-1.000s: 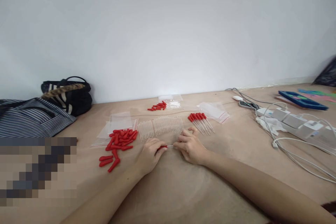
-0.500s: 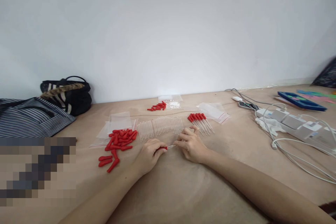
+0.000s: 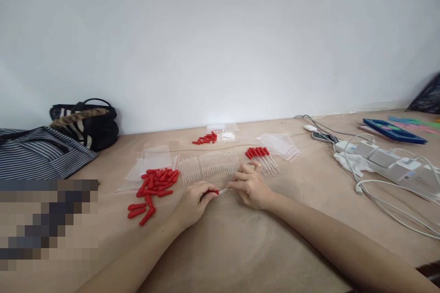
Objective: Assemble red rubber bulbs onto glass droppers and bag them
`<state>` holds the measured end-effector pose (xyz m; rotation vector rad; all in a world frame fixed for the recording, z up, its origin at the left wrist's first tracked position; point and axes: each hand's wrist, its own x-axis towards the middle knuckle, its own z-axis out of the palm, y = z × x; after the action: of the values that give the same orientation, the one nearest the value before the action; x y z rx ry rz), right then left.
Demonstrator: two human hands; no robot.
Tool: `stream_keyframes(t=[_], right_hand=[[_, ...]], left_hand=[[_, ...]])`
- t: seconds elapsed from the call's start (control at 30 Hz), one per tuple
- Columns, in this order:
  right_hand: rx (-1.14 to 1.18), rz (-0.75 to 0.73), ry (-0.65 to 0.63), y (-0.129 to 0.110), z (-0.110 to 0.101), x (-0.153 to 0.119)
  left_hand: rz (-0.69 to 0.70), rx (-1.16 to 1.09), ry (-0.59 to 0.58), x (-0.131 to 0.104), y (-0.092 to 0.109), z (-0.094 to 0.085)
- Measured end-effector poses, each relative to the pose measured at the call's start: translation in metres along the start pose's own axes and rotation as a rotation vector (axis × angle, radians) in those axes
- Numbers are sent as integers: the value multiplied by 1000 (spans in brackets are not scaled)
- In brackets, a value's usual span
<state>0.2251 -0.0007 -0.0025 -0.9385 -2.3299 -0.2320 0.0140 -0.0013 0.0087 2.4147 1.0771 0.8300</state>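
My left hand (image 3: 194, 202) is closed round a red rubber bulb (image 3: 215, 192), whose end shows at the fingertips. A thin clear tube (image 3: 223, 190) runs from the bulb to my right hand (image 3: 250, 187), which pinches its other end. Left of my left hand lies a pile of red bulbs (image 3: 160, 182), with several loose ones (image 3: 137, 210) nearer me. Clear tubes (image 3: 209, 165) lie in a row beyond my hands. Several droppers with red bulbs (image 3: 263, 159) lie side by side just past my right hand.
Small red bulbs (image 3: 205, 138) and clear plastic bags (image 3: 280, 145) lie farther back. Bags (image 3: 91, 126) stand at the left by the wall. On the right are a power strip with chargers (image 3: 385, 158), white cables (image 3: 388, 213) and a blue tray (image 3: 395, 132).
Both hands keep their hold on the bulb and tube, with hardly any movement. The view has shifted very slightly.
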Motion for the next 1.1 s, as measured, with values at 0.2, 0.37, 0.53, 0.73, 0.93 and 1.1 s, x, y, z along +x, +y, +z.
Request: stream_keyframes(t=[0.2, 0.37, 0.53, 0.73, 0.93, 1.1], right_hand=[[16, 26, -11, -3, 2, 1], [6, 70, -3, -9, 3, 1], [-3, 89, -24, -15, 2, 1], [39, 112, -48, -18, 2, 0], [123, 124, -41, -20, 5, 1], [143, 139, -31, -18, 4, 1]], left_hand=[[15, 18, 14, 0, 1, 1], [19, 25, 49, 0, 2, 1], [48, 67, 79, -1, 1, 2], [122, 108, 95, -1, 2, 4], [155, 96, 66, 1, 6, 5], [81, 64, 70, 0, 4, 6]])
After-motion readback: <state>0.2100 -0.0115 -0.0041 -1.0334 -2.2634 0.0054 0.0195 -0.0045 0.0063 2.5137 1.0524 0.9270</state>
